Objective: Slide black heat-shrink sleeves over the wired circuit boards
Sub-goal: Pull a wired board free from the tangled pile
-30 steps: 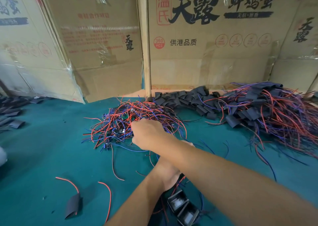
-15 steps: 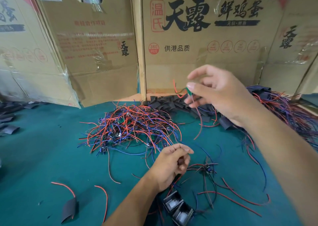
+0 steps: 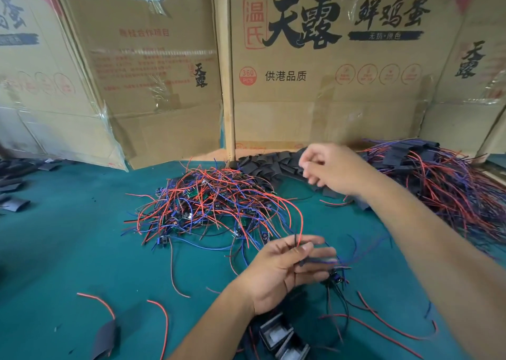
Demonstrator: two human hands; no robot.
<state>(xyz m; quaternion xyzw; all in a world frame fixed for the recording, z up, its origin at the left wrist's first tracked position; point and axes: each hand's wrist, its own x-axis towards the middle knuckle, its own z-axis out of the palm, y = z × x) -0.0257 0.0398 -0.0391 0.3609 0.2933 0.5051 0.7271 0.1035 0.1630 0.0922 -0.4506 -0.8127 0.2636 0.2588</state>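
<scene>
Teal mat [image 3: 68, 250]; cardboard boxes [image 3: 328, 91] behind; wire pile [image 3: 208, 203].

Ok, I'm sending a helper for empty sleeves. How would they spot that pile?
Start at the big cardboard box with bold black characters. At its foot lies the pile of black sleeves, under the right hand. Unlike both neighbouring heaps, it shows almost no red or blue wire.
</scene>
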